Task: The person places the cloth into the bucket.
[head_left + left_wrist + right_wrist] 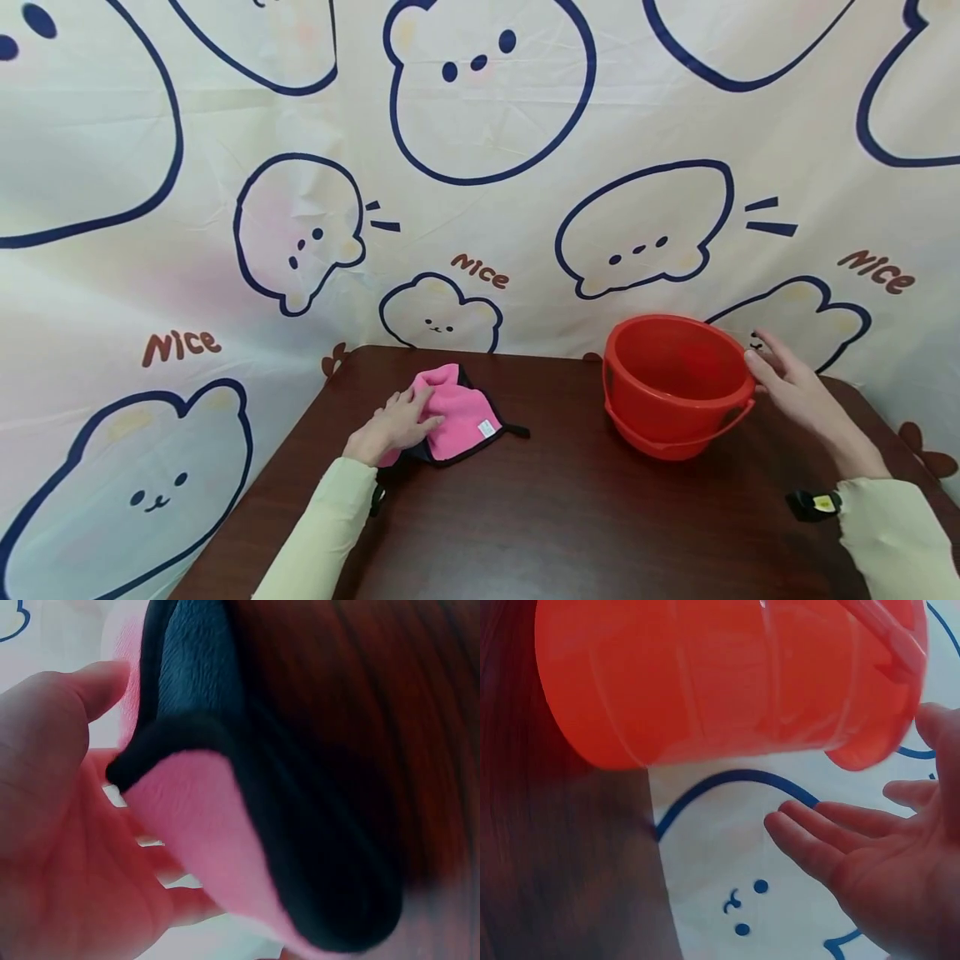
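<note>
The word "Nice" can be read three times, in reddish-brown letters with a capital N, on the printed fabric backdrop. The left "Nice" slants slightly upward above a large bear outline. The middle "Nice" slopes downward, above and to the right of a small bear outline. The right "Nice" also slopes downward, above another bear outline. The pink cloth bears a small white label, its marks too small to read. So is the yellow-green label on the black device.
</note>
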The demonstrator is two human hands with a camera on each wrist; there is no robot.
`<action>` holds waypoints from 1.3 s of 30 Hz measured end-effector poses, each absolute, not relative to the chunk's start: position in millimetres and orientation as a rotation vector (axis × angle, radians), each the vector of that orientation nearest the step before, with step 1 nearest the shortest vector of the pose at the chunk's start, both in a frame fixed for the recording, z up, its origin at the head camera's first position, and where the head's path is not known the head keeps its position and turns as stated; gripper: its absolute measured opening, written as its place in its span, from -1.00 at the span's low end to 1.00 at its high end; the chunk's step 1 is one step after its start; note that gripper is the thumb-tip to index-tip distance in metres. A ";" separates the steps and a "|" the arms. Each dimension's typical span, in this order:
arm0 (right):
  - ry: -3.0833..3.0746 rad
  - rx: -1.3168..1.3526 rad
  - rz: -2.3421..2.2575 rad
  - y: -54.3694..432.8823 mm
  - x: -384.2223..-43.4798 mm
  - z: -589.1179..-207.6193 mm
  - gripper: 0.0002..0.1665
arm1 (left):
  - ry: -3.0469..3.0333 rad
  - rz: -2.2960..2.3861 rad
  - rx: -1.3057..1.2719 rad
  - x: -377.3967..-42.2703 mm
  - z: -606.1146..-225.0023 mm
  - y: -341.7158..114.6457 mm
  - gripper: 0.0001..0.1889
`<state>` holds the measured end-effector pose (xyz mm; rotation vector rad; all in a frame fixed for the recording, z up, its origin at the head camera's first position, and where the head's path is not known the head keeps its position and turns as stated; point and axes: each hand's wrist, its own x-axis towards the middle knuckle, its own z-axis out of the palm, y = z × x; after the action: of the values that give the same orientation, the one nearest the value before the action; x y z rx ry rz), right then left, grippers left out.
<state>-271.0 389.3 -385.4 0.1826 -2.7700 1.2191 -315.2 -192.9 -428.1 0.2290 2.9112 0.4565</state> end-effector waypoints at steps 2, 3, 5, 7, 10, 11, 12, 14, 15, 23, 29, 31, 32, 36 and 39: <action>-2.762 0.179 1.247 387.3 -271.8 -388.4 -0.15 | 2.905 0.479 0.247 -315.9 -431.8 -190.5 -0.24; -2.757 0.177 1.272 386.5 -272.2 -389.6 -0.15 | 2.900 0.498 0.255 -316.2 -433.5 -189.5 -0.27; -2.743 0.163 1.331 385.3 -272.4 -391.5 -0.15 | 2.903 0.521 0.271 -317.2 -436.8 -187.8 -0.34; -2.716 0.164 1.406 384.6 -272.1 -392.7 -0.16 | 2.912 0.523 0.273 -318.3 -438.7 -186.6 -0.39; -2.675 0.184 1.485 383.8 -271.2 -393.8 -0.17 | 2.923 0.473 0.258 -318.9 -438.8 -186.2 -0.43; -2.664 0.194 1.493 383.3 -270.8 -394.2 -0.18 | 2.925 0.454 0.254 -318.9 -438.2 -186.3 -0.44; -2.655 0.195 1.502 382.7 -270.5 -394.7 -0.19 | 2.924 0.437 0.252 -318.7 -437.5 -186.4 -0.44; -2.643 0.193 1.517 381.6 -269.5 -395.8 -0.20 | 2.919 0.429 0.251 -318.3 -436.5 -186.1 -0.48; -2.640 0.186 1.533 381.2 -268.8 -396.4 -0.20 | 2.919 0.425 0.255 -318.0 -436.0 -185.9 -0.50; -2.627 0.110 1.612 379.3 -265.5 -399.7 -0.24 | 2.940 0.477 0.372 -317.8 -435.0 -182.9 -0.65; -2.623 0.149 1.625 380.0 -264.0 -401.5 -0.26 | 2.980 0.504 0.467 -318.1 -431.2 -181.1 -0.69; -2.617 0.177 1.624 379.3 -265.0 -401.5 -0.26 | 3.012 0.519 0.481 -318.1 -426.7 -180.3 -0.69; -2.612 0.190 1.626 378.8 -265.8 -401.4 -0.26 | 3.029 0.530 0.483 -318.2 -424.0 -179.7 -0.68; -2.606 0.225 1.610 377.0 -267.7 -400.9 -0.27 | 3.088 0.614 0.499 -320.2 -412.5 -175.7 -0.57; -2.605 0.228 1.606 376.1 -267.9 -400.7 -0.27 | 3.132 0.679 0.530 -321.9 -404.4 -170.9 -0.54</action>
<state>-267.9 376.1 -400.7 0.2281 -2.6052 1.6057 -321.9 -170.9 -404.4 0.5300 3.1318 0.6793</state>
